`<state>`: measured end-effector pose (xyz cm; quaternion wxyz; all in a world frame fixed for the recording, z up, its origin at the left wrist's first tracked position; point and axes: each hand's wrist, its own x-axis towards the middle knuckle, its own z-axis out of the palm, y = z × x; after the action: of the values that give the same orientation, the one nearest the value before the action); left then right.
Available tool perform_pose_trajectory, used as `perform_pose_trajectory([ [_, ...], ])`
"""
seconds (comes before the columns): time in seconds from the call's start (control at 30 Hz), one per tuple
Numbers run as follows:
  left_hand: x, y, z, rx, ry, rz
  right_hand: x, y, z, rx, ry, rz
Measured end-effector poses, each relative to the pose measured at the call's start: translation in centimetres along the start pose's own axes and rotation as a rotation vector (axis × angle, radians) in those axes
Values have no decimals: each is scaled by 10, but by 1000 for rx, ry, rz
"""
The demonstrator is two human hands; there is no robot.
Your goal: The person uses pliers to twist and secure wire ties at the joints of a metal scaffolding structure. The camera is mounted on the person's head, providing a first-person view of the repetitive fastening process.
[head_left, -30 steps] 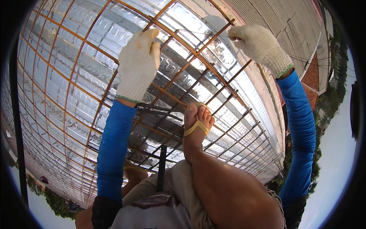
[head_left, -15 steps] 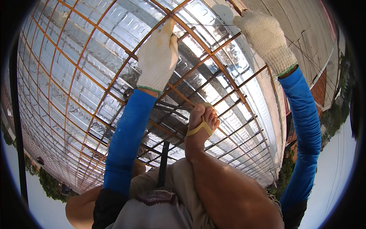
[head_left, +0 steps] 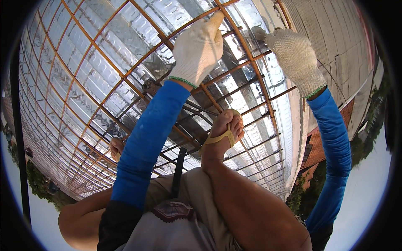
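Observation:
Both my hands wear off-white knit gloves with green cuffs. My left hand [head_left: 199, 52] is over the rusty rebar grid [head_left: 253, 60], its fingers curled and one digit stretched to a bar crossing near the top. Anything inside its grip is hidden. My right hand [head_left: 295, 60] is closed beside the grid's right edge, above grey boards. What it holds, if anything, is too small to make out. Under my left forearm, a dark tool with two long handles [head_left: 201, 109] lies on the bars, partly covered by the arm.
Shiny ribbed metal decking [head_left: 117, 25] lies beneath the grid. My foot in a yellow-strapped sandal [head_left: 224, 134] rests on the bars, and my other foot [head_left: 116, 147] is farther left. Grey boards [head_left: 335, 37] and an orange brick surface [head_left: 307, 150] lie beyond the right edge.
The view has shifted; the grid sits differently in it. My left hand appears farther right, closer to my right hand. The thin wire seen between the hands before is no longer distinct.

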<state>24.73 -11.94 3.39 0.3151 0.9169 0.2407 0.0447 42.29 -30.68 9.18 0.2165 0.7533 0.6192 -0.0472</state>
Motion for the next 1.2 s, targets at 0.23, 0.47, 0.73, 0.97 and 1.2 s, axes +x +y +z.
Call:
perform_pose_trajectory([
  [0.23, -5, -7, 8, -88, 148, 41, 9, 3, 2, 346, -80, 228],
  [0.47, 2, 7, 10, 107, 92, 14, 17, 5, 21, 302, -82, 262],
  [0.73, 0, 5, 11, -77, 213, -75, 17, 2, 7, 450, -69, 351],
  [0.97, 7, 7, 9, -361, 275, 193, 3, -9, -14, 836, 69, 298],
  [1.2, -12, 4, 20, -586, 249, 126, 16, -15, -30, 922, 118, 286],
])
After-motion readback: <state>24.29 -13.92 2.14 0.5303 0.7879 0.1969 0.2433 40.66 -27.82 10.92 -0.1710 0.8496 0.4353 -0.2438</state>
